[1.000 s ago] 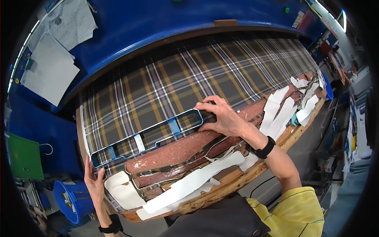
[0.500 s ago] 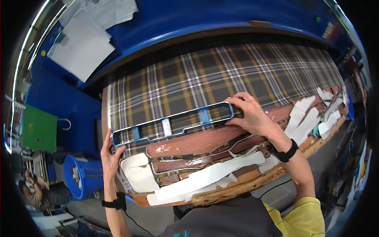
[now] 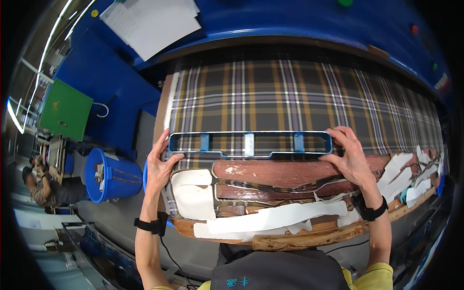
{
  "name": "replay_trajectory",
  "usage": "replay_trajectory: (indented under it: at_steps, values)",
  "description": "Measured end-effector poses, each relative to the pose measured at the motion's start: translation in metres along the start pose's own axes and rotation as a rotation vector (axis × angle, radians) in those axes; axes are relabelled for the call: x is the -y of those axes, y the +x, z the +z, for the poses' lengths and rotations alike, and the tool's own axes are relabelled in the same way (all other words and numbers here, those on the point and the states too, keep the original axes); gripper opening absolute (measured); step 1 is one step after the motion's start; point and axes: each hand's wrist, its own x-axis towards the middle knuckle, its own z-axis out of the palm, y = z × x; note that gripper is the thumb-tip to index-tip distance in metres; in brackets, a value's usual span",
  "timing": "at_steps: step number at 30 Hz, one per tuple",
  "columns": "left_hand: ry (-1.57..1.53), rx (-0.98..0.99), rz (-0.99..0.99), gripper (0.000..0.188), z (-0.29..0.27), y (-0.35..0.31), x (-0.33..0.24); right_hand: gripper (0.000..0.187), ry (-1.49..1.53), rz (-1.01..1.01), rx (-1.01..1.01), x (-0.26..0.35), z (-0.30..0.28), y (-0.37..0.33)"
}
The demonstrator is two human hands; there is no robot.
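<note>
A long, narrow cutting die [image 3: 249, 144], blue-sided with a bright metal rim and three crossbars, lies on the plaid fabric [image 3: 290, 89]. My left hand [image 3: 158, 166] grips its left end between thumb and fingers. At the opposite end, my right hand [image 3: 353, 158] clasps it the same way. The die lies roughly parallel to the fabric's near edge. Just below it are worn reddish-brown strips [image 3: 270, 173] of exposed board. A cream piece [image 3: 195, 198] sits by my left wrist, and white offcuts [image 3: 280, 216] lie along the near side.
A wooden beam [image 3: 295, 240] borders the table's near edge. More white scraps [image 3: 394, 169] are heaped at the right. Behind the fabric stands a blue machine [image 3: 270, 24] with papers [image 3: 152, 26] on it. A blue bin [image 3: 118, 176] and a seated person [image 3: 43, 183] are at the left.
The view has shifted, so the table appears farther right. The die has turned from a slant to nearly level, with both hands still holding its ends.
</note>
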Motion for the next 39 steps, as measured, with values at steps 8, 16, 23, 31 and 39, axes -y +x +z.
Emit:
replay_trajectory:
  at_steps: [8,16,23,31,39]
  values:
    - [0.012,-0.02,0.074,0.079,-0.003,-0.002,0.005,0.061,0.095,0.052,0.004,0.01,0.003,0.003]
    - [0.519,0.058,0.265,0.096,-0.006,0.003,-0.02,0.062,0.045,0.041,0.036,0.014,-0.002,0.005]
    - [0.669,0.214,0.529,0.097,0.014,0.018,-0.049,0.064,0.026,0.03,0.051,0.01,-0.001,0.008]
    - [0.617,0.391,0.467,0.097,0.03,0.028,-0.059,0.065,-0.019,0.033,0.036,0.006,0.0,0.004]
    - [0.704,0.224,0.674,0.097,0.017,0.042,-0.107,0.061,0.044,-0.123,-0.185,0.019,-0.023,0.015]
